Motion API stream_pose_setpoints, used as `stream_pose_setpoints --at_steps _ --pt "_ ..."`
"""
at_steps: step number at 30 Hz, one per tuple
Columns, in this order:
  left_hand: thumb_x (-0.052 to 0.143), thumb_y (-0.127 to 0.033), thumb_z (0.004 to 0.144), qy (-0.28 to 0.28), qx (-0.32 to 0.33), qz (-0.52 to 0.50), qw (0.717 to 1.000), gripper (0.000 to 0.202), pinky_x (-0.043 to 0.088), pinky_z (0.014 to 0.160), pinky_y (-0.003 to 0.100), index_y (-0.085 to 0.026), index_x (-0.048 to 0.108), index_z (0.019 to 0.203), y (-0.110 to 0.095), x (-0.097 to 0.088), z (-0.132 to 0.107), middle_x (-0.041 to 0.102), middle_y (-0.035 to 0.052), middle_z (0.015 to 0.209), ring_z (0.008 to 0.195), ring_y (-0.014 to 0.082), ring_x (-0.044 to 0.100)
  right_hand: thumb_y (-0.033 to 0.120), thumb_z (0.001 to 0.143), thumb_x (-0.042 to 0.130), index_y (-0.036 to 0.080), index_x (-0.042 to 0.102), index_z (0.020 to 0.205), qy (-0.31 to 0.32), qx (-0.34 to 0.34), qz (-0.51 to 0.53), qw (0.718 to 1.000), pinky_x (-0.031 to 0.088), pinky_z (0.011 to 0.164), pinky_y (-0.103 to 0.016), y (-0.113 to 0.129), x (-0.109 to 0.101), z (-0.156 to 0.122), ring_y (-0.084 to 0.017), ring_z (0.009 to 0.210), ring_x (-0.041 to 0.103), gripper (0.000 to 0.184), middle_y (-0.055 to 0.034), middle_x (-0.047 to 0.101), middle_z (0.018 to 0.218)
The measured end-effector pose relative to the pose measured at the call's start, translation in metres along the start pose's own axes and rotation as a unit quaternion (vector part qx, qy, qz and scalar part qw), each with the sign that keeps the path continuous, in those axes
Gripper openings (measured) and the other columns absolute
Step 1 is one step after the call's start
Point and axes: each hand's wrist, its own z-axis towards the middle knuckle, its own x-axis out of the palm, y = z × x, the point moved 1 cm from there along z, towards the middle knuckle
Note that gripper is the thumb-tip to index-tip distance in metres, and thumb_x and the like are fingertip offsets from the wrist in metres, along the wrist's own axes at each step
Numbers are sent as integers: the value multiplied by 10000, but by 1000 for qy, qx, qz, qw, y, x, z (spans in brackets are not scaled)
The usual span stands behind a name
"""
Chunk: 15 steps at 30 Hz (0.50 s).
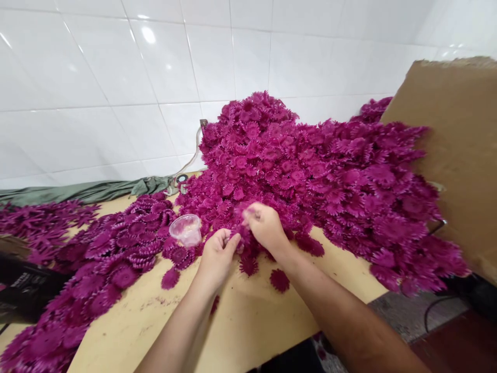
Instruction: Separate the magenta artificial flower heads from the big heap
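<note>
A big heap of magenta fabric flower heads [310, 171] covers the back of a pale yellow table [248, 316]. At the heap's near edge, my left hand [216, 257] and my right hand [264, 226] meet with fingers pinched on a magenta flower piece [241, 234] between them. Just left of my left hand stands a small clear plastic cup [187, 229]. Loose flower heads [279, 280] lie on the table under my hands.
A second spread of flat magenta flowers [97, 264] runs along the table's left. A brown cardboard sheet [454, 150] stands at the right. A green cloth [85, 190] and a cable lie against the white tiled wall. A black object [23, 287] sits at far left.
</note>
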Motion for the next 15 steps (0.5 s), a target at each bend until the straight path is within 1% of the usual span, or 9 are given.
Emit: stream_pose_setpoints --at_steps 2,3,5,7,9,11,13,14,15 --pt "595 -380 650 7 -1 15 1000 272 315 512 219 -180 449 537 -2 -2 -5 425 -53 499 505 92 379 236 766 445 176 554 770 -103 68 5 992 437 564 -258 -12 -15 22 -125 522 510 125 10 526 570" --pt "594 -395 649 9 -4 18 1000 281 316 511 219 -180 453 536 -3 -4 -7 435 -49 500 507 94 384 226 776 419 160 553 821 -127 84 3 988 452 585 -283 -17 -24 32 -132 533 521 156 -4 532 603" --pt "598 -450 637 -2 -14 11 1000 323 321 508 221 -180 457 530 -2 -9 -8 456 -45 491 495 92 391 201 722 492 144 559 879 -147 88 -4 985 469 680 -330 -23 -37 42 -152 627 559 179 -41 561 722" --pt "609 -519 603 -24 -28 -16 999 382 325 495 225 -186 443 515 0 -13 -4 445 -54 448 456 87 378 171 625 598 147 574 941 -129 51 -15 990 460 779 -357 -18 -42 37 -183 790 576 318 -91 559 917" --pt "612 -568 578 -38 -36 -43 998 424 331 485 225 -188 437 512 2 -13 3 432 -63 425 434 83 370 184 580 651 170 581 1015 -78 -9 -16 997 445 838 -360 -4 -36 20 -206 947 545 440 -120 500 1104" --pt "610 -603 560 -34 -39 -60 997 452 329 473 222 -187 439 515 1 -10 8 420 -68 428 432 80 362 251 636 632 188 597 1022 25 -56 3 998 449 838 -349 14 -25 -2 -198 977 538 392 -107 502 1139" --pt "598 -631 550 -30 -37 -68 997 472 314 458 220 -189 436 519 0 -7 11 407 -69 441 435 79 346 265 686 593 177 629 916 162 -46 41 985 476 751 -312 28 -12 -21 -164 834 582 249 -70 600 956" --pt "585 -641 556 -31 -33 -69 997 477 310 457 221 -190 433 522 -1 -6 12 407 -66 452 442 82 345 244 693 583 169 630 860 205 -32 56 977 479 698 -289 32 -7 -28 -144 746 585 189 -45 621 844" --pt "566 -646 573 -30 -28 -66 997 476 311 462 224 -191 431 525 -1 -6 11 410 -61 464 453 86 350 216 692 576 164 623 807 225 -19 68 972 471 648 -266 34 -3 -33 -125 668 572 134 -20 619 744"
